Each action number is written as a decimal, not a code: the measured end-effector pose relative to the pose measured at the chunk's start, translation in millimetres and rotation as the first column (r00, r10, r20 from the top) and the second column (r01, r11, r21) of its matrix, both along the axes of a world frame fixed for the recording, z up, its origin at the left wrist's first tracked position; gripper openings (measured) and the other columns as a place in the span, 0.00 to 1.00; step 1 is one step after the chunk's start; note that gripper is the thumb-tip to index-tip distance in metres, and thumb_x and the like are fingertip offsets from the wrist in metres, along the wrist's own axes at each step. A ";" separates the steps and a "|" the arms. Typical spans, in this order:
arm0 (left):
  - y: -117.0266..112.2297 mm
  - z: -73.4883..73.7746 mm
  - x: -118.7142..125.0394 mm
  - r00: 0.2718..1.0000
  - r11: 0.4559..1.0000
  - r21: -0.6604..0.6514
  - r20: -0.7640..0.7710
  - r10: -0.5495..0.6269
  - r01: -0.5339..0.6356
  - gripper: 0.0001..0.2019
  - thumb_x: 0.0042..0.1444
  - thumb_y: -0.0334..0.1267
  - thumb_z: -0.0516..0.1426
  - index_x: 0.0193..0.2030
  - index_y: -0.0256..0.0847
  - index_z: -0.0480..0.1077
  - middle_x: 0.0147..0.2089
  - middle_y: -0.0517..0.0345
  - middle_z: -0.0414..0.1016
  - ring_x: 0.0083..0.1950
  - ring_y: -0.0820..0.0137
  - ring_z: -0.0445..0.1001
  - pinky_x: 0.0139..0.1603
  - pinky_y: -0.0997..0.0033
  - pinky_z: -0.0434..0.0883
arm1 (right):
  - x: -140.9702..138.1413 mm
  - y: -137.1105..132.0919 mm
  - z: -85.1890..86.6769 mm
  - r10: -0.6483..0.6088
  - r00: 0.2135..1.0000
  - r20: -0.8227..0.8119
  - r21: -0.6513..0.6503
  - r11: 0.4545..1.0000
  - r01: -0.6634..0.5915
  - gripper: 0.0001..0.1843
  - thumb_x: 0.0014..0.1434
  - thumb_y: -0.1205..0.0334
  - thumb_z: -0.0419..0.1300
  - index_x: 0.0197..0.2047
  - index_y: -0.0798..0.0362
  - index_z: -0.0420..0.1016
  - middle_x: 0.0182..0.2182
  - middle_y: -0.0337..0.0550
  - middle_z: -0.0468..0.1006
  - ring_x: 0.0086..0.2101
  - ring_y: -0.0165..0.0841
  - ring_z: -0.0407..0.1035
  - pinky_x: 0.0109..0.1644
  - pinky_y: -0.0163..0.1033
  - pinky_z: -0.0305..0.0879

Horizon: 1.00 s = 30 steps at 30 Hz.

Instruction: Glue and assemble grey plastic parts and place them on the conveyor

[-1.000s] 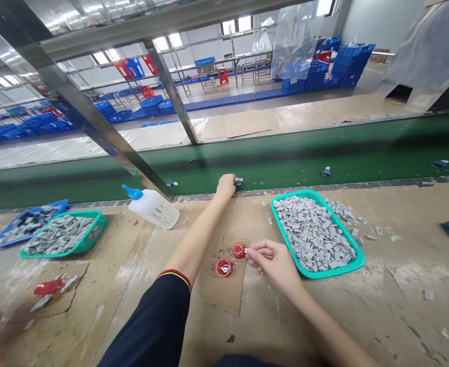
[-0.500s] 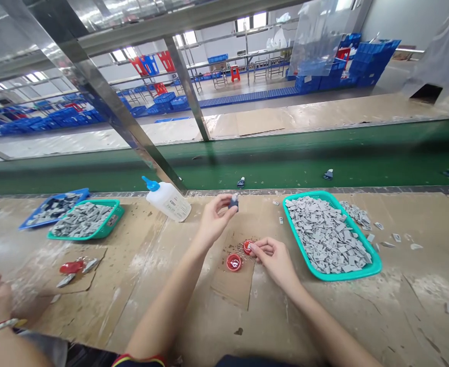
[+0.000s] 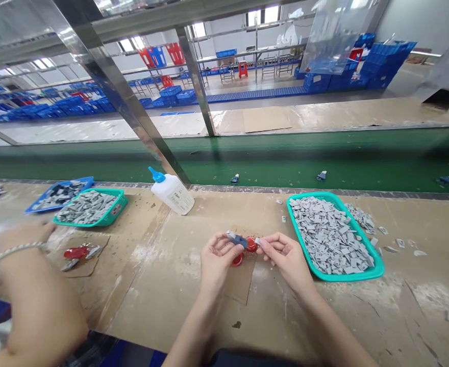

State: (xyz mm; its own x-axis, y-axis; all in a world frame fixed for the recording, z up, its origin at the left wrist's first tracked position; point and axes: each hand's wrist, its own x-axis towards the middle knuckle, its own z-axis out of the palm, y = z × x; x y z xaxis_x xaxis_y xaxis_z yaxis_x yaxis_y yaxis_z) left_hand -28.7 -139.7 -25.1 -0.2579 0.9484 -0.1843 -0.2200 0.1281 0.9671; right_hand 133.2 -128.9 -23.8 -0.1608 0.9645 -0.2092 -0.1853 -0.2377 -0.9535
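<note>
My left hand (image 3: 217, 257) is shut on a small dark blue part (image 3: 237, 239) with a pale grey end. My right hand (image 3: 287, 257) pinches a small light grey piece (image 3: 257, 241) between finger and thumb, and this piece touches the blue part's end. Both hands are close together above a sheet of brown cardboard (image 3: 241, 287). On that sheet, partly hidden behind my hands, sit a red cap (image 3: 251, 244) and a shallow red dish (image 3: 237, 260). To my right stands a teal tray (image 3: 349, 276) heaped with grey pieces (image 3: 328, 234).
A white glue bottle (image 3: 172, 193) with a blue nozzle stands beyond my left hand. A green conveyor belt (image 3: 285, 173) runs along the far bench edge, carrying several blue parts. A co-worker's arm (image 3: 36, 295) reaches in at left near teal and blue trays.
My left hand has come down and inward with the blue part, from above the cardboard to beside my right hand. The two hands now bring the blue part and grey piece together.
</note>
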 end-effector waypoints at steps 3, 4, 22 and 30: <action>0.5 4.3 5.0 0.999 0.999 0.007 0.019 -0.034 0.034 0.18 0.38 0.32 0.68 0.36 0.38 0.68 0.37 0.51 0.79 0.40 0.63 0.79 0.44 0.66 0.74 | 0.4 -1.5 1.5 0.026 1.000 -0.017 -0.007 1.000 -0.026 0.17 0.51 0.48 0.63 0.32 0.55 0.73 0.26 0.44 0.79 0.23 0.28 0.65 0.23 0.31 0.54; 0.5 5.8 6.4 0.999 0.999 0.008 0.024 -0.045 0.045 0.17 0.38 0.32 0.68 0.35 0.38 0.68 0.37 0.52 0.79 0.40 0.63 0.79 0.43 0.67 0.75 | 0.3 -1.7 2.1 0.034 0.999 -0.025 -0.010 0.999 -0.034 0.17 0.51 0.48 0.63 0.32 0.55 0.73 0.26 0.44 0.79 0.23 0.28 0.65 0.24 0.31 0.54; -2.3 15.4 22.6 0.978 0.979 -0.014 0.035 -0.204 0.205 0.13 0.39 0.31 0.67 0.33 0.37 0.71 0.42 0.47 0.79 0.44 0.58 0.78 0.47 0.59 0.75 | 7.2 -1.6 -5.1 0.169 0.969 -0.180 -0.168 0.965 -0.199 0.21 0.49 0.47 0.65 0.36 0.50 0.60 0.20 0.33 0.72 0.21 0.26 0.64 0.21 0.29 0.50; 13.2 10.5 24.9 0.971 0.969 0.068 0.012 -0.239 0.238 0.19 0.52 0.41 0.60 0.51 0.42 0.67 0.52 0.47 0.73 0.53 0.60 0.72 0.54 0.61 0.70 | 32.9 6.3 15.1 0.036 0.988 0.149 0.015 0.999 -0.039 0.19 0.57 0.44 0.55 0.43 0.49 0.64 0.26 0.39 0.76 0.25 0.32 0.68 0.23 0.33 0.59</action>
State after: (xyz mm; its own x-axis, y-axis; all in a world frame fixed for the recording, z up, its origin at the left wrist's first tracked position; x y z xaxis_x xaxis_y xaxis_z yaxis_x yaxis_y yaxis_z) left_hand -3.8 -126.5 -14.6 -0.0194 0.9923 -0.1225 -0.2105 0.1157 0.9707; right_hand 166.2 -122.7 -8.7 -0.1655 0.9621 -0.2168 -0.0324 -0.2251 -0.9738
